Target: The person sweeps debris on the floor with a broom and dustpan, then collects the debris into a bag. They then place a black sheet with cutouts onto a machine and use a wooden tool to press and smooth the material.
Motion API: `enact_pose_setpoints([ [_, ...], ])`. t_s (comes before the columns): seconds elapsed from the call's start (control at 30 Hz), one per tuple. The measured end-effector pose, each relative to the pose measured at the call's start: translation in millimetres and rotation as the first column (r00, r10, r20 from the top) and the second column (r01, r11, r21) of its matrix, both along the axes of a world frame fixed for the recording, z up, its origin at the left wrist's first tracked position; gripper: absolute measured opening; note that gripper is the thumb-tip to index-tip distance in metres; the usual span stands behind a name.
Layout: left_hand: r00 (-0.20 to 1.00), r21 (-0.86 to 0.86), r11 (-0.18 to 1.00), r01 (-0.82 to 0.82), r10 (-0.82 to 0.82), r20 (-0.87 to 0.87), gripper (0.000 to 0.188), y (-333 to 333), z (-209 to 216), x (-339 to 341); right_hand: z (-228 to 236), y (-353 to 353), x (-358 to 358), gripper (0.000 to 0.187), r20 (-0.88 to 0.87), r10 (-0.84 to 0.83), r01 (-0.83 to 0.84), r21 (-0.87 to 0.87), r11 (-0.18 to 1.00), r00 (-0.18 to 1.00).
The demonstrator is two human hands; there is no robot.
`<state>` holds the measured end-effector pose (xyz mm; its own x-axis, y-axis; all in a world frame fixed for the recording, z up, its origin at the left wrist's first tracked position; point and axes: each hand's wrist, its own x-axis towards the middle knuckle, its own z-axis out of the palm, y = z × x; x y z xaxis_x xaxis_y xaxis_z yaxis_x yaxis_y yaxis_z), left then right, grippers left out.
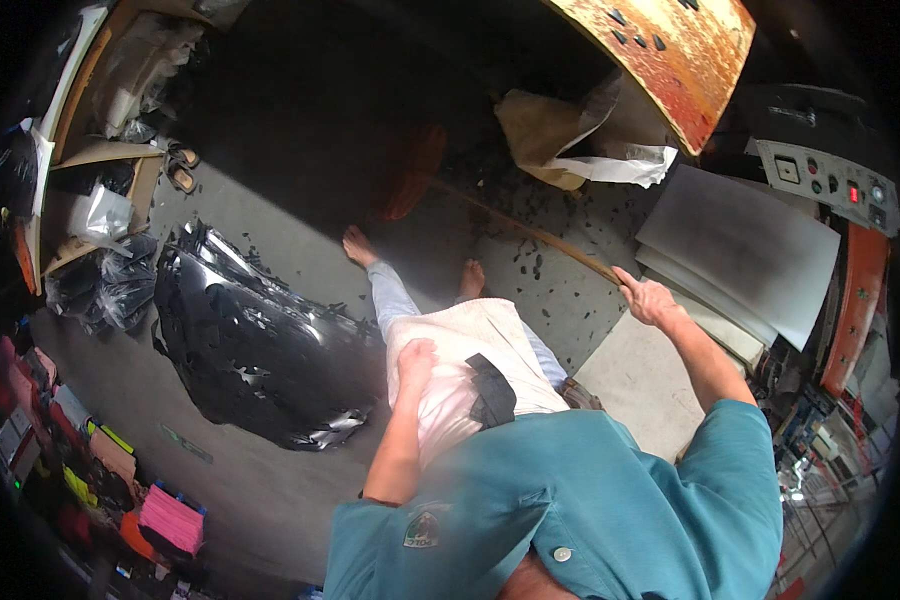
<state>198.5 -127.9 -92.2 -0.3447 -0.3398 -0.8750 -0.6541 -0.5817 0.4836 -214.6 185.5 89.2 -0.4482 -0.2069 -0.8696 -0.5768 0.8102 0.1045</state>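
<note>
My right hand is wrapped round the upper end of a long wooden-handled broom, off to my right. Its handle slants away across the floor to a reddish broom head, dim in the shade beyond my bare feet. Small black scraps lie scattered on the grey floor around the handle. Close to my waist, my left hand is closed in a fist against a pale cloth that hangs over my front. Whether its fingers grip anything is hidden.
A big heap of black plastic sheeting lies at my left. Shelving stands far left, above stacked coloured pieces. To the right are grey sheets, a control panel, crumpled paper and a rusty board.
</note>
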Motion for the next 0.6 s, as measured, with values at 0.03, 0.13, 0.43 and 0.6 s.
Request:
enact_pose_setpoints([
  [0.03,1.000,0.001,1.000,0.027,-0.027,0.015,0.021,5,2,-2,10,17,0,0.055,-0.002,-0.013,0.013,0.000,1.000,1.000],
  [0.13,0.995,-0.085,0.994,0.063,-0.069,-0.073,0.021,10,6,-6,45,56,9,0.055,-0.029,-0.045,0.045,0.004,0.999,0.999],
  [0.43,0.989,0.003,0.989,0.147,-0.147,0.029,0.021,-23,19,4,104,10,84,0.050,-0.040,-0.290,0.279,-0.171,0.945,0.956],
  [0.6,0.976,-0.011,0.977,0.213,-0.212,0.054,0.021,-55,30,15,-29,-121,68,0.050,-0.009,-0.369,0.344,-0.347,0.873,0.929],
])
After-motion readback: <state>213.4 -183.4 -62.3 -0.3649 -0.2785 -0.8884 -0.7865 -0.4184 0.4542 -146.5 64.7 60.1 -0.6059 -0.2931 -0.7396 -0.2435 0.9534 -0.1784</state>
